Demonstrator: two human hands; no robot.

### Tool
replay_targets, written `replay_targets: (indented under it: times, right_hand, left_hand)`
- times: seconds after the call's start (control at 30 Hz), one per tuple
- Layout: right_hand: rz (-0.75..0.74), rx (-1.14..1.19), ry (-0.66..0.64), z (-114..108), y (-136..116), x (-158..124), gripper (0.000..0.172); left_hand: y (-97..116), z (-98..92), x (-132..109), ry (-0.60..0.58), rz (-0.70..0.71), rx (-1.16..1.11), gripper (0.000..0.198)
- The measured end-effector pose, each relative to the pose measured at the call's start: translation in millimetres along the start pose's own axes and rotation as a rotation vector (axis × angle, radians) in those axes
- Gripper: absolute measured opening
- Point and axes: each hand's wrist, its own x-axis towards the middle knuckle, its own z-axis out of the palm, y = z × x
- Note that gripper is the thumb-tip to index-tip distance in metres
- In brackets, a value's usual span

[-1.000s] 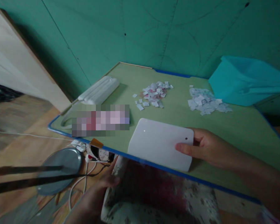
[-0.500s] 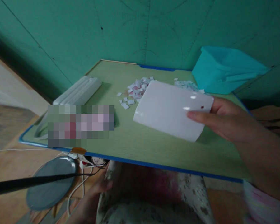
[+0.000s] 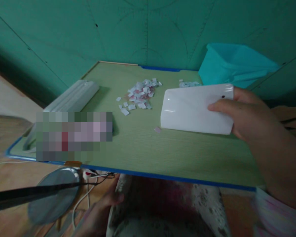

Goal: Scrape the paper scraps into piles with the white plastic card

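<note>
Although already collected into two heaps, apparently not fully gathered: paper scraps (image 3: 140,93) at upper centre of the frame, on the tabletop (image 3: 128,144); second heap (image 3: 189,84) at upper right, beside the turquoise bin (image 3: 217,70), partly hidden behind the white plastic scraper (image 3: 197,110); pinkish scrap (image 3: 157,129) left apart near centre. At centre right: scraper apparently clear of the tabletop, clamped by its right end in a nearly closed right hand (image 3: 248,115). At lower left of centre: left hand (image 3: 106,200), impossible to tell whether gripping anything.

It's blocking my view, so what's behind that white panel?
Past the white panel, some paper bits and a turquoise container show. What lies lower is covered, so I can't tell how far the bits extend.
</note>
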Motion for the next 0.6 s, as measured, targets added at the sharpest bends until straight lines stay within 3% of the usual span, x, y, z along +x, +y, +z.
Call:
replay_targets:
  times: [0.13,0.3,0.43,0.6]
  right_hand:
    - [0.003,0.052,-0.01,6.2,0.5,5.3,0.025]
    - [0.128,0.175,-0.076,16.1,-2.7,5.5,0.024]
    - [0.19,0.21,-0.089,18.5,-4.5,3.3,0.022]
    - [0.204,0.201,-0.091,18.2,-4.8,1.9,0.025]
  left_hand:
    - [1.1,11.1,8.9,-0.064,-0.029,0.011,0.053]
    - [1.0,2.8,23.1,-0.191,-0.039,-0.001,0.056]
    - [5.0,9.9,26.4,-0.102,-0.025,-0.002,0.074]
    - [8.0,22.1,24.0,-0.024,0.018,0.001,0.077]
